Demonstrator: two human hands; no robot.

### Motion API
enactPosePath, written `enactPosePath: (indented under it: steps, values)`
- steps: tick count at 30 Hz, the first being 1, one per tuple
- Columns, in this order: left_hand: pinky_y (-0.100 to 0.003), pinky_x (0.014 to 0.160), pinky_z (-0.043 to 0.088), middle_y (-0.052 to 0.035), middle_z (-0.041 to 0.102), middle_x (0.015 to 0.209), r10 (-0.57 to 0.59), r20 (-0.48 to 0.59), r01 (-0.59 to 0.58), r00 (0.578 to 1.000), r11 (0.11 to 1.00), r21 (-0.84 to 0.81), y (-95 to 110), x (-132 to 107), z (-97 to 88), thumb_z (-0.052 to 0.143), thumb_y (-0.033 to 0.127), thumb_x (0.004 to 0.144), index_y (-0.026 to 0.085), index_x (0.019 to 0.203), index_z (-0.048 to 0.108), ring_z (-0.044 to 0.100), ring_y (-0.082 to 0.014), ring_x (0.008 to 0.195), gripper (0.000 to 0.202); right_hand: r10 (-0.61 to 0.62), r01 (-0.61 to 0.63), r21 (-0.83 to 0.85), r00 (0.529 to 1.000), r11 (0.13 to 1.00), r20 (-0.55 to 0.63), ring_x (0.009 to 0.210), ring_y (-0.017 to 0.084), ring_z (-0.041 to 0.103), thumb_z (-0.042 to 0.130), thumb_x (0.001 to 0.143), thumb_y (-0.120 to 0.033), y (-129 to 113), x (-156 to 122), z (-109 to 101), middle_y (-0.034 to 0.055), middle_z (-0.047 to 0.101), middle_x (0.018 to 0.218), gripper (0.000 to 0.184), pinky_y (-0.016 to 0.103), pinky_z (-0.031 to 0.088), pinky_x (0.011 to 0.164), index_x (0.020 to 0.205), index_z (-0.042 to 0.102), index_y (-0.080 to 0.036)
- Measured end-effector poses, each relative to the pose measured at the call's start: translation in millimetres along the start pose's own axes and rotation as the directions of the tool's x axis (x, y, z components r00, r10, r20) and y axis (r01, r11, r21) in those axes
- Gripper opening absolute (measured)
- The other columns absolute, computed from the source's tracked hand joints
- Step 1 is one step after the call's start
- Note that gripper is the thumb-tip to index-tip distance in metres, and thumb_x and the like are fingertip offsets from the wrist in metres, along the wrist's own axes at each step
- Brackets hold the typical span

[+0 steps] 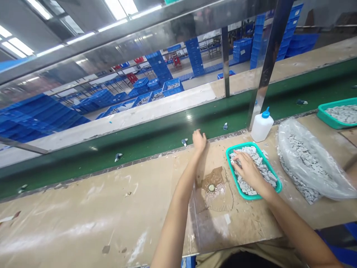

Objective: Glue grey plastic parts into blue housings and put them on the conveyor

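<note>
While the left hand [199,141], thumb and fingers apart, hangs beyond and left of the teal basket [252,197], the nearer blue-and-white part [184,142] lies just left of that hand, long axis and pointing too small to tell. Right hand [247,169] over basket, fingertips close, can't tell if gripping grey pieces [269,176].
</note>
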State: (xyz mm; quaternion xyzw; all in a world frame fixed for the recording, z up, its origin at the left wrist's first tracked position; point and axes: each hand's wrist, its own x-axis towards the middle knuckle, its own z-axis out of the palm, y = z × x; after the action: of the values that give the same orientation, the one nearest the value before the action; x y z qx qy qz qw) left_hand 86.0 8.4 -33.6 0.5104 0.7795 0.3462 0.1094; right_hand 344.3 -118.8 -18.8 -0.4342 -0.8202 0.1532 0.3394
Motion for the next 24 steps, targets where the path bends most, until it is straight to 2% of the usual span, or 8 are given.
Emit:
enactPosePath:
  steps: [2, 5, 7, 10, 14, 18, 21, 24]
  values:
    - [-0.034, 0.116, 0.036, -0.0244, 0.059, 0.139, 0.052, 0.104, -0.05, 0.993, 0.998, -0.028, 27.1, 0.4, 28.1, 0.055, 0.027, 0.093, 0.005, 0.132, 0.055, 0.054, -0.0277, 0.135, 0.045, 0.068, -0.067, 0.167, 0.998, 0.984, 0.0, 0.104, 0.026, 0.071, 0.049, 0.097, -0.025, -1.4, 0.9, -1.5, 0.0107, 0.074, 0.11, 0.013, 0.042, 0.056, 0.088, 0.104, 0.06, -0.022]
    - [-0.04, 0.117, 0.035, -0.0295, 0.052, 0.146, 0.066, 0.18, -0.055, 0.981, 0.996, -0.065, 61.3, 2.5, 61.7, 0.057, 0.035, 0.092, 0.002, 0.14, 0.047, 0.049, -0.0332, 0.139, 0.059, 0.169, -0.176, 0.263, 0.984, 0.949, 0.047, 0.091, 0.024, 0.075, 0.055, 0.095, -0.024, -2.9, 1.2, -2.3, 0.0073, 0.078, 0.102, 0.021, 0.039, 0.059, 0.081, 0.115, 0.061, -0.023]
    - [-0.048, 0.121, 0.027, -0.0325, 0.045, 0.15, 0.053, 0.191, -0.037, 0.98, 0.996, -0.086, 75.6, 4.7, 73.1, 0.058, 0.032, 0.091, 0.002, 0.141, 0.045, 0.04, -0.0371, 0.146, 0.06, 0.171, -0.184, 0.288, 0.983, 0.94, 0.068, 0.09, 0.023, 0.076, 0.059, 0.091, -0.016, -3.9, 1.9, -2.5, 0.0049, 0.079, 0.099, 0.034, 0.039, 0.059, 0.085, 0.123, 0.063, -0.025]
    - [-0.055, 0.124, 0.016, -0.0309, 0.048, 0.148, 0.052, 0.201, -0.022, 0.978, 0.989, -0.145, 82.5, 8.1, 74.4, 0.058, 0.017, 0.086, 0.006, 0.127, 0.057, 0.035, -0.037, 0.149, 0.042, 0.145, -0.153, 0.291, 0.988, 0.945, 0.051, 0.092, 0.024, 0.075, 0.064, 0.084, -0.01, -6.2, 4.6, -3.6, 0.0055, 0.079, 0.1, 0.028, 0.039, 0.058, 0.087, 0.107, 0.072, -0.024]
    - [-0.045, 0.118, 0.031, -0.02, 0.066, 0.128, 0.058, 0.224, 0.007, 0.973, 0.96, -0.281, 72.0, 3.4, 58.9, 0.059, 0.003, 0.077, 0.015, 0.104, 0.064, 0.055, -0.0292, 0.132, 0.03, 0.14, -0.136, 0.309, 0.99, 0.941, 0.01, 0.089, 0.022, 0.075, 0.065, 0.079, -0.005, -9.0, 8.3, -5.6, 0.0046, 0.079, 0.094, 0.026, 0.035, 0.059, 0.083, 0.094, 0.076, -0.023]
    - [-0.042, 0.105, 0.046, -0.0126, 0.072, 0.111, -0.021, 0.239, 0.126, 0.971, 0.893, -0.432, 47.7, -22.7, 30.7, 0.068, 0.005, 0.069, 0.018, 0.092, 0.061, 0.066, -0.0261, 0.112, 0.027, 0.154, -0.152, 0.398, 0.988, 0.905, 0.028, 0.08, 0.019, 0.075, 0.06, 0.079, -0.005, -9.7, 6.0, -5.4, 0.0063, 0.077, 0.095, 0.023, 0.03, 0.061, 0.075, 0.086, 0.076, -0.021]
    - [-0.04, 0.096, 0.052, -0.0099, 0.074, 0.1, -0.061, 0.315, 0.241, 0.947, 0.784, -0.572, 21.7, -54.8, -1.6, 0.078, 0.013, 0.064, 0.018, 0.086, 0.057, 0.07, -0.0232, 0.099, 0.031, 0.168, -0.18, 0.45, 0.983, 0.875, 0.068, 0.07, 0.018, 0.074, 0.058, 0.083, -0.012, -13.1, 0.0, -4.2, 0.0057, 0.077, 0.092, 0.019, 0.03, 0.061, 0.066, 0.083, 0.074, -0.021]
    - [-0.038, 0.093, 0.055, -0.0078, 0.075, 0.093, -0.077, 0.407, 0.362, 0.91, 0.629, -0.688, -7.0, -93.6, -38.7, 0.087, 0.024, 0.058, 0.017, 0.089, 0.059, 0.073, -0.0204, 0.091, 0.042, 0.178, -0.212, 0.476, 0.977, 0.854, 0.116, 0.068, 0.021, 0.074, 0.062, 0.084, -0.022, -24.6, -6.3, -1.6, 0.0033, 0.078, 0.083, 0.014, 0.031, 0.061, 0.062, 0.088, 0.075, -0.024]
